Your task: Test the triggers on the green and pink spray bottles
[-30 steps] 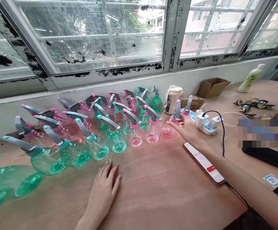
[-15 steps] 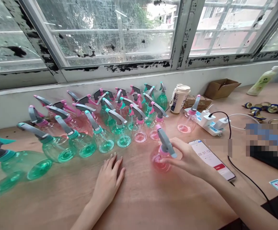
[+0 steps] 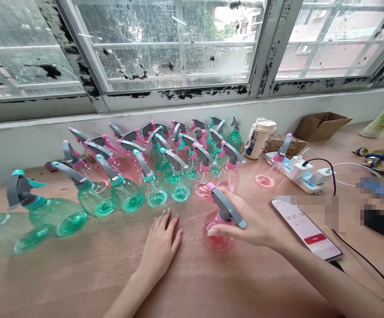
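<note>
My right hand [image 3: 245,218] is closed round the neck of a pink spray bottle [image 3: 216,240], thumb in front, below its grey and pink trigger head. That bottle is upright, in front of the rows. Flat on the table lies my left hand [image 3: 162,240], fingers stretched out and holding nothing. Just beyond its fingertips stands a green spray bottle [image 3: 157,198] with a teal collar. Several more green and pink spray bottles fill the rows behind, among them a green one [image 3: 128,198]. A lone pink spray bottle [image 3: 266,174] stands at the right, beside the power strip.
A phone [image 3: 306,229] showing a running timer lies right of my right hand. Behind it are a power strip [image 3: 311,185] with chargers and cables. A lidded cup [image 3: 261,139], an open cardboard box [image 3: 321,126], a drink bottle [image 3: 380,119] and several gold-coloured metal parts [image 3: 375,160] stand further back.
My right hand has brought the pink spray bottle from beside the cup and power strip to the table's front middle. My left hand stays flat on the table. The camera view has swung left.
</note>
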`<move>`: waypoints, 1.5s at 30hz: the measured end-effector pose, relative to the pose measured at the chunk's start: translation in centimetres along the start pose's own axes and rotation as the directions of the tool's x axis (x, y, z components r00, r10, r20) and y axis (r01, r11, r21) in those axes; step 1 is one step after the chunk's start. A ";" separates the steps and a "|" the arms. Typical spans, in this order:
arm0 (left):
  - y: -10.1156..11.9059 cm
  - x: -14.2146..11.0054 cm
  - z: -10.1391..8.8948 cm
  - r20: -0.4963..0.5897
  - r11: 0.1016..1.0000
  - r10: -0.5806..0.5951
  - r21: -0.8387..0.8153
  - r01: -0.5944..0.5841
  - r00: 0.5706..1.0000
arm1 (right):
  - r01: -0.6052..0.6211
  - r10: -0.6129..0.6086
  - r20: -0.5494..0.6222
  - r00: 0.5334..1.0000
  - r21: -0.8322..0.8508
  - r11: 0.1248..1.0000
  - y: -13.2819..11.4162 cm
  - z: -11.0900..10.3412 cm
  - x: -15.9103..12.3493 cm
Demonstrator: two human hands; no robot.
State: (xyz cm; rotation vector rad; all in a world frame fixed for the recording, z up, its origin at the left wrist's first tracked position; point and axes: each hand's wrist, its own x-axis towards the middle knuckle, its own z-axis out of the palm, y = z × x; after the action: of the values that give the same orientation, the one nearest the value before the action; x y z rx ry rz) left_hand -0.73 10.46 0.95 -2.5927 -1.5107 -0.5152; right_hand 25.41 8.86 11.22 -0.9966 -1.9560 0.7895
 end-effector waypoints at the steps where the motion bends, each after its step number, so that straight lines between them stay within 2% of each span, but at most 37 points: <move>1: 0.0 0.0 0.0 -0.002 1.000 0.000 -0.001 0.000 1.000 | 0.009 -0.009 -0.006 1.000 0.023 1.000 -0.1 0.3 0.5; 9: 0.0 -0.2 0.1 -0.021 1.000 -0.002 -0.013 0.002 1.000 | 0.039 -0.018 -0.103 0.995 0.200 0.979 1.1 2.6 2.9; 16: 0.2 -0.4 0.1 -0.024 1.000 -0.008 0.001 0.008 1.000 | 0.078 -0.045 -0.150 0.988 0.220 0.972 1.9 4.0 4.3; 25: 0.4 -0.4 -0.1 -0.017 0.999 -0.032 -0.023 0.032 0.999 | 0.157 -0.132 -0.192 0.973 0.121 0.980 1.2 3.9 5.0; 29: 0.5 -0.3 0.0 -0.020 0.999 -0.040 -0.028 0.039 0.999 | 0.166 -0.148 -0.156 0.977 0.112 0.980 1.4 3.9 4.9; 34: 0.6 -0.3 0.1 -0.029 0.997 -0.071 -0.045 0.069 0.997 | 0.147 -0.120 -0.169 0.978 0.159 0.976 1.7 3.8 4.6; 41: 0.9 -0.4 0.4 -0.049 0.994 -0.103 -0.040 0.101 0.993 | 0.152 -0.123 -0.196 0.973 0.145 0.978 1.9 4.1 4.4; 45: 0.8 -0.5 0.4 -0.027 0.995 -0.089 -0.034 0.088 0.996 | 0.115 -0.089 -0.204 0.975 0.122 0.986 1.6 3.8 4.4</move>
State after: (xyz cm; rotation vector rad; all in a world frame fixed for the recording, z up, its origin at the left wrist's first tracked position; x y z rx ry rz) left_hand -0.16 9.78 0.46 -2.5399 -1.6280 -0.5887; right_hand 21.07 12.70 9.67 -0.8538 -1.7461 0.7242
